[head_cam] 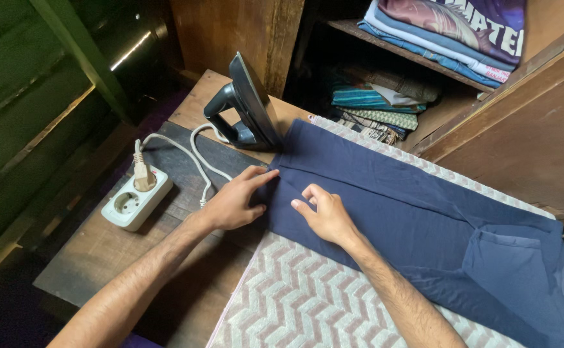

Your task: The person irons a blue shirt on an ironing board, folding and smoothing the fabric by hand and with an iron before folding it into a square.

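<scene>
A navy blue garment (pixel 417 219) lies spread flat across a zigzag-patterned grey and pink cloth (pixel 295 296) on a wooden table (pixel 121 258). My left hand (pixel 233 201) rests on the garment's left edge, fingers stretched along the fold and thumb tucked under it. My right hand (pixel 324 212) presses on the fabric just to the right, fingers bent and pinching a crease. A dark clothes iron (pixel 246 106) stands upright on its heel beyond the garment's far left corner.
A white socket strip (pixel 133 201) with a beige plug lies left of my hands, and the iron's white cord (pixel 195 158) loops to it. An open wooden cupboard (pixel 520 135) behind holds stacks of folded clothes (pixel 443 32). Green boards run along the left.
</scene>
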